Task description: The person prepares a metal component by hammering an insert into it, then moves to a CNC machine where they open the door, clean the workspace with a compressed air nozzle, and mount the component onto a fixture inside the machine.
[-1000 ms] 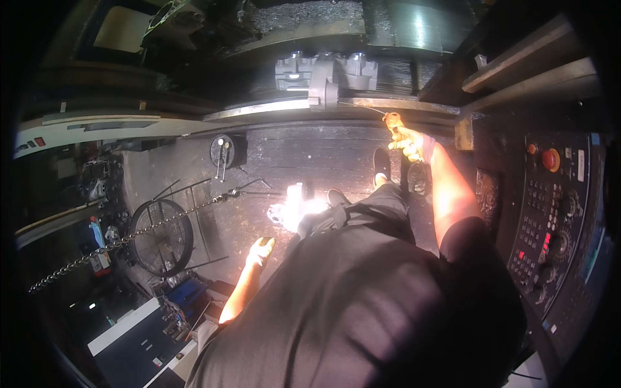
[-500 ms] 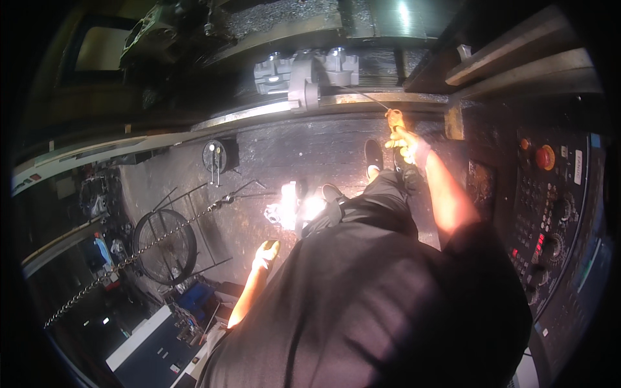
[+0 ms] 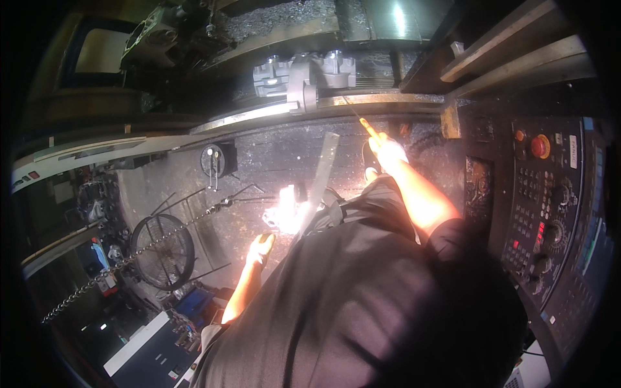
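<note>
Grey metal casting [image 3: 302,79] is placed at twelve o'clock in the view, and since finished and unfinished portions of it cannot be told apart, the work is judged only to be under way. Between one and two o'clock, an orange-handled tool [image 3: 370,129] is held with its thin shaft slanted toward the casting, so the tool seems ready, while contact at its tip cannot be made out. Its handle is gripped by the fingers of the right hand [image 3: 389,152]; between seven and eight o'clock, the fingers of the left hand [image 3: 260,249] are curled, though whether anything is held cannot be told.
</note>
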The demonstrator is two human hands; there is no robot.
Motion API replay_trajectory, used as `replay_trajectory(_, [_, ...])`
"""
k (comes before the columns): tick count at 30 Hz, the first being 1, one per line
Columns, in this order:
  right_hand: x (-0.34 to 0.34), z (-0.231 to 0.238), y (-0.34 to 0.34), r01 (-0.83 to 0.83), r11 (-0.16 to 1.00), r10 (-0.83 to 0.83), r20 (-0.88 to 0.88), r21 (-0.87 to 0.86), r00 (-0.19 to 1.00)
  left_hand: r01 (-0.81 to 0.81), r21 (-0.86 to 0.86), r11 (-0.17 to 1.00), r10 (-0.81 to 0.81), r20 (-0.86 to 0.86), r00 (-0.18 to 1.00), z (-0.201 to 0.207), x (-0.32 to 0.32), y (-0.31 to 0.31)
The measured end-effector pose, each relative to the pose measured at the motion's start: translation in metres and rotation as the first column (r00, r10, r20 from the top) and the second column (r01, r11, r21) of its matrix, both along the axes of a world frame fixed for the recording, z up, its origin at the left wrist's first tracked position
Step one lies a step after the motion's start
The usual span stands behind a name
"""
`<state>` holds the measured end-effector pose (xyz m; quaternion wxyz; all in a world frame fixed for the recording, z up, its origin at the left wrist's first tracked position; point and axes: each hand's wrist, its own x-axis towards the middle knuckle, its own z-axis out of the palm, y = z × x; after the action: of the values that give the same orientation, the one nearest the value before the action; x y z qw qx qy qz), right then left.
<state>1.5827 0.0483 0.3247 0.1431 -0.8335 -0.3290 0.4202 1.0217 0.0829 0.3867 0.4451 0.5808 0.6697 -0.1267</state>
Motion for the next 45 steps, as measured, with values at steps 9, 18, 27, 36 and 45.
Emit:
replay_trajectory(9, [0.034, 0.024, -0.037, 0.339, 0.941, -0.339, -0.050, 0.008, 0.940, -0.013, -0.082, 0.997, 0.012, -0.015, 1.000, -0.025, -0.032, -0.034])
replay_trajectory(18, [0.106, 0.103, 0.116, 0.152, 0.988, -0.141, -0.219, 0.035, 0.965, -0.179, -0.081, 0.981, 0.182, 0.035, 0.983, -0.034, -0.026, -0.053])
replay_trajectory(27, [0.117, 0.108, 0.253, -0.119, 0.987, 0.098, -0.181, -0.109, 0.979, -0.421, -0.121, 0.899, 0.420, -0.037, 0.907, -0.027, -0.033, -0.110])
replay_trajectory(36, [0.100, 0.051, 0.338, -0.346, 0.925, 0.361, 0.072, -0.159, 0.930, -0.503, -0.125, 0.855, 0.497, -0.074, 0.865, 0.030, 0.035, -0.136])
replay_trajectory(45, [0.044, 0.100, 0.341, -0.339, 0.934, 0.351, -0.108, 0.113, 0.930, -0.500, -0.127, 0.857, 0.476, -0.180, 0.861, 0.043, 0.064, -0.122])
